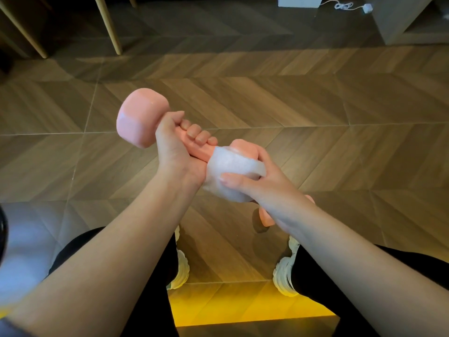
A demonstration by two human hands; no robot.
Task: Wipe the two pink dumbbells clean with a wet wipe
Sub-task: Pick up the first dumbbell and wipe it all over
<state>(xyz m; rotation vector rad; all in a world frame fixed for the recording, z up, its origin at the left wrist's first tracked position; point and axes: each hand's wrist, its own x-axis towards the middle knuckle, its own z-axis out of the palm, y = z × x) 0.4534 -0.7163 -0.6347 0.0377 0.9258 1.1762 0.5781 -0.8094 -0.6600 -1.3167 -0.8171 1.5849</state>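
Both your forearms reach forward from your lap and meet in the middle of the view. Your left hand point(175, 152) is curled tight round the handle of a pink dumbbell point(138, 117), thumb on top and fingertips showing along the far side. Your right hand point(262, 181) comes in from the right, its fingers wrapped round a white wet wipe point(233, 166), with the thumb laid flat across the cloth. The wipe covers the dumbbell's nearer head and the end of the handle, and touches your left wrist.

You hold the dumbbell in the air above the floor point(315, 105), which is brown wood laid in a chevron pattern. Its long axis runs on a slant: the bare head points up and to the left, the wrapped head sits lower and to the right.

A second dumbbell point(266, 218) lies on the floor, mostly hidden under your right wrist. Your pale shoes point(182, 268) stand on either side of a yellow glow on the floor. Slim wooden furniture legs point(109, 25) stand at the far left, and a white cable point(345, 6) lies at the far right.
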